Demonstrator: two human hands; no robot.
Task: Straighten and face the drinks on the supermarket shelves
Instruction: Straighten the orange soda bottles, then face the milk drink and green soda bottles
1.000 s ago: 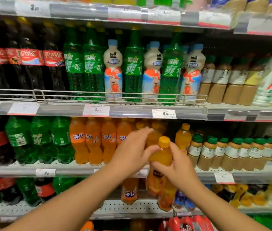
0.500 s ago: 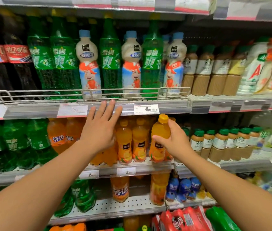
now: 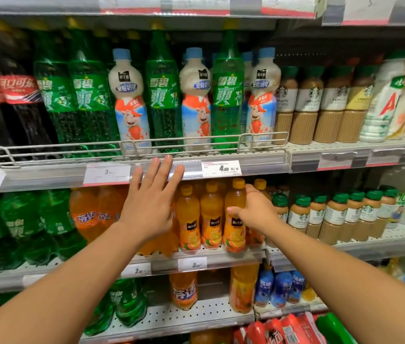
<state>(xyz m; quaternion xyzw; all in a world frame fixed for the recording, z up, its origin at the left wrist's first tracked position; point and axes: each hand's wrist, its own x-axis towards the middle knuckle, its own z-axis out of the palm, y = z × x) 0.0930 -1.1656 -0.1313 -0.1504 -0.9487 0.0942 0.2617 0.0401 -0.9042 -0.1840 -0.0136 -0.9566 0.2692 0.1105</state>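
Note:
My right hand [image 3: 252,211] grips an orange juice bottle [image 3: 235,218] with a yellow cap, standing upright at the front of the middle shelf [image 3: 221,260], label facing out. Two matching orange juice bottles [image 3: 200,219] stand to its left in a row. My left hand [image 3: 150,198] is spread flat with fingers apart in front of orange soda bottles [image 3: 89,214], fingertips reaching the price rail of the upper shelf [image 3: 266,167]. It holds nothing.
The upper shelf carries cola [image 3: 12,108], green soda bottles [image 3: 82,95], white milk drinks [image 3: 129,103] and coffee bottles [image 3: 320,103] behind a wire rail. Small coffee bottles [image 3: 333,214] stand right of the juice. Lower shelves hold more soda and blue bottles [image 3: 278,286].
My right hand carried the juice bottle up from in front of the shelf edge and set it into the row on the middle shelf. My left hand let go and opened flat.

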